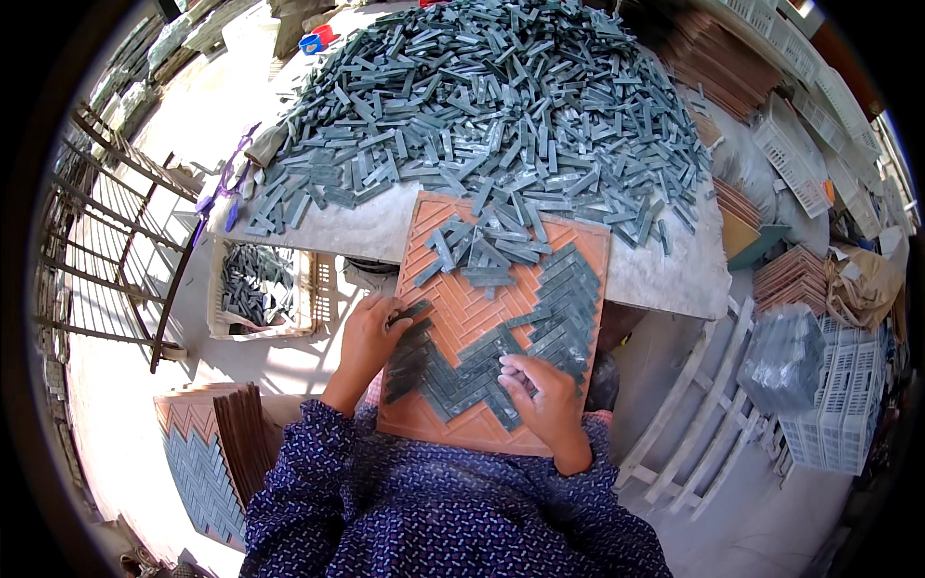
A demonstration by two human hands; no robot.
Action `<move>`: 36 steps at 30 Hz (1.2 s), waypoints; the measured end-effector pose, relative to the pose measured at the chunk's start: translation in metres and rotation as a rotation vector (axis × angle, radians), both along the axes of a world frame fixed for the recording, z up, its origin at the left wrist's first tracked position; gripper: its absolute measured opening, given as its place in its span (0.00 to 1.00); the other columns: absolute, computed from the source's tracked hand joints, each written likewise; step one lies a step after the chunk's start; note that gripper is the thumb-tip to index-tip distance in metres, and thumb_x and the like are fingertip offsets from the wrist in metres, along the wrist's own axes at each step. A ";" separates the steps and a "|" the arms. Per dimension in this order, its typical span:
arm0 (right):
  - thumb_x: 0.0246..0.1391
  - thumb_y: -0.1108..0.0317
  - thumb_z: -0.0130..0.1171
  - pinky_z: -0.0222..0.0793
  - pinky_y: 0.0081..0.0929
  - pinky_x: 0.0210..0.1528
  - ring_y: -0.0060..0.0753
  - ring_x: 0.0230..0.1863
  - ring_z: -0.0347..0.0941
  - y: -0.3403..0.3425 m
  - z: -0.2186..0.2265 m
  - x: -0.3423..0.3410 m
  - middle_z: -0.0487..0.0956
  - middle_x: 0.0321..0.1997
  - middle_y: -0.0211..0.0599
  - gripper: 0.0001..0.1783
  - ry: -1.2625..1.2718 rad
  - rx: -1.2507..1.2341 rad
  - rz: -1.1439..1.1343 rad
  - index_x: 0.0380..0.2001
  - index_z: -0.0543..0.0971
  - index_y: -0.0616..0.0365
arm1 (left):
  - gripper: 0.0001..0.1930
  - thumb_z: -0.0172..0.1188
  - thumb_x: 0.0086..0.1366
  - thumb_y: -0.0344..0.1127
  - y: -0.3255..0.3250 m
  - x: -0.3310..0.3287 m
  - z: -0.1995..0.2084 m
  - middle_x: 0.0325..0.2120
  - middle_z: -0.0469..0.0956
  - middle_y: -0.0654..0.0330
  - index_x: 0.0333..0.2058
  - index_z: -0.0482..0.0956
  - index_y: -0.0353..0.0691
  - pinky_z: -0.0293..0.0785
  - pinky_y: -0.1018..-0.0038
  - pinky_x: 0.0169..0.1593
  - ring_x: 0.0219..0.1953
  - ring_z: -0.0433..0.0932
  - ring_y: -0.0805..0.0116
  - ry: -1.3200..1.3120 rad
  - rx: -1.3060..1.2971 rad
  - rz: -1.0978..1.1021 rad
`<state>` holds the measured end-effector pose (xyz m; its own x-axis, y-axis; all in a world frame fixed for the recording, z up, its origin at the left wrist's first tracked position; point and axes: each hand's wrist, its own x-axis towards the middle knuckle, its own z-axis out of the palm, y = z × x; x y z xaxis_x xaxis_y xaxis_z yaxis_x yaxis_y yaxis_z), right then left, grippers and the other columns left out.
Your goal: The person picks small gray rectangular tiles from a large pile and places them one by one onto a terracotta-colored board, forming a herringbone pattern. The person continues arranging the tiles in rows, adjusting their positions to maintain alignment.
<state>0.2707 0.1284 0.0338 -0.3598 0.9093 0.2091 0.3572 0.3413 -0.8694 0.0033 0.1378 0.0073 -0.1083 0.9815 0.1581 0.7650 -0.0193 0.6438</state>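
Observation:
An orange herringbone-grooved tray (482,439) leans against the table edge in front of me. Dark grey-green stone strips (568,308) fill its right side and a zigzag band across its lower part. More loose strips (472,252) are heaped on its upper end. At the tray's left edge, my left hand (362,343) pinches a stone strip (416,309) between thumb and fingers. Over the laid strips at the lower right hovers my right hand (547,405), its fingers curled and thumb close to the index finger. Whatever those fingertips may hold is too small to make out.
A large pile of stone strips (501,106) covers the pale table (665,279). Below left stands a cream crate (218,289) of strips, near stacked orange trays (241,433). To the right are a white slatted pallet (694,414), white crates (838,405) and bagged goods (785,356).

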 end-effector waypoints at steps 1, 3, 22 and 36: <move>0.47 0.79 0.63 0.74 0.22 0.30 0.30 0.32 0.80 0.000 0.000 0.000 0.81 0.33 0.44 0.14 0.002 -0.004 0.007 0.40 0.78 0.64 | 0.12 0.66 0.51 0.29 -0.005 -0.001 0.000 0.29 0.76 0.53 0.35 0.78 0.34 0.73 0.66 0.36 0.33 0.77 0.54 -0.017 -0.033 0.012; 0.48 0.79 0.63 0.74 0.22 0.29 0.30 0.32 0.80 0.000 0.002 -0.001 0.81 0.33 0.44 0.14 -0.002 -0.008 0.022 0.40 0.78 0.65 | 0.09 0.64 0.53 0.27 -0.012 0.001 0.001 0.27 0.75 0.53 0.34 0.80 0.34 0.73 0.66 0.35 0.32 0.77 0.53 -0.057 -0.051 0.025; 0.46 0.77 0.61 0.71 0.37 0.41 0.50 0.40 0.75 0.086 -0.010 -0.052 0.77 0.39 0.46 0.13 -0.311 0.412 -0.093 0.39 0.77 0.64 | 0.06 0.61 0.53 0.24 -0.015 0.012 -0.015 0.29 0.76 0.54 0.32 0.79 0.35 0.72 0.65 0.38 0.35 0.76 0.53 -0.065 0.166 0.042; 0.47 0.75 0.60 0.70 0.40 0.35 0.52 0.35 0.73 0.031 -0.005 -0.076 0.75 0.34 0.48 0.10 -0.479 0.116 0.052 0.35 0.75 0.62 | 0.07 0.59 0.53 0.24 -0.026 0.003 -0.026 0.30 0.74 0.55 0.33 0.78 0.37 0.70 0.65 0.40 0.37 0.74 0.54 -0.217 0.267 0.112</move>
<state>0.1945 0.1592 0.0287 -0.4846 0.8681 0.1078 0.6871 0.4540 -0.5673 0.0067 0.1117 -0.0190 -0.2722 0.8888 0.3686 0.6176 -0.1324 0.7752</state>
